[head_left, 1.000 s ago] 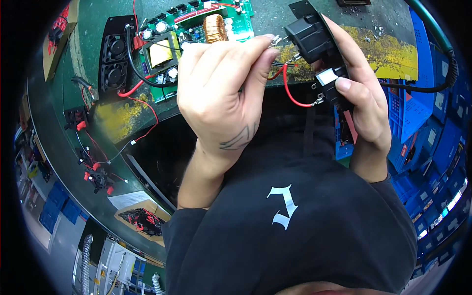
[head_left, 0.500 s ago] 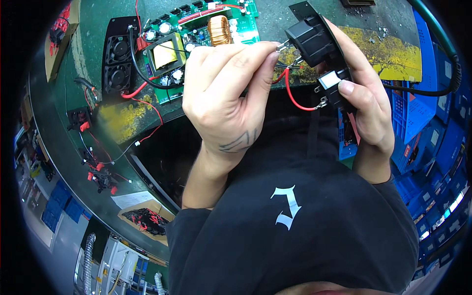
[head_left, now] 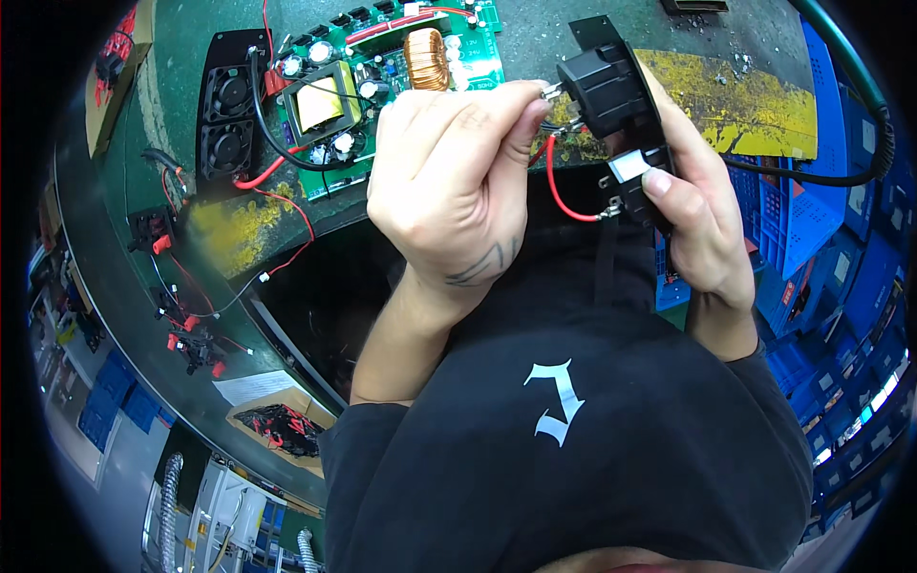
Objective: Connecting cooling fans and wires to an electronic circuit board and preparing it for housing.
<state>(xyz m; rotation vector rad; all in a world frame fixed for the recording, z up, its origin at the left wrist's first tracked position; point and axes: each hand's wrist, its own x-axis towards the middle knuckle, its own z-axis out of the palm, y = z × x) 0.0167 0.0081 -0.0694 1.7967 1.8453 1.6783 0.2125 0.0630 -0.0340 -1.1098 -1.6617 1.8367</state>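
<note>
My right hand (head_left: 702, 229) grips a black end panel (head_left: 652, 119) on edge, thumb on the side of a white-and-black rocker switch (head_left: 629, 167). A black power socket (head_left: 594, 91) juts from the panel toward my left. The thumb and forefinger of my left hand (head_left: 454, 181) pinch a small metal terminal (head_left: 551, 92) at the socket's upper prong; whether it is seated I cannot tell. A red wire (head_left: 554, 191) loops from the socket's lower prong to a switch tab. The left palm side is hidden.
Behind my left hand lies a green circuit board (head_left: 487, 67) with a copper coil (head_left: 425, 59). Left of it is a black panel with two fans (head_left: 229, 100). Loose wired parts (head_left: 196, 349) and a cardboard box (head_left: 310, 401) lie further left; blue crates (head_left: 802, 220) stand right.
The panel has turned slightly and its lower end has shifted left, along with my right hand. My left hand has moved a little right, still pinching at the upper prong.
</note>
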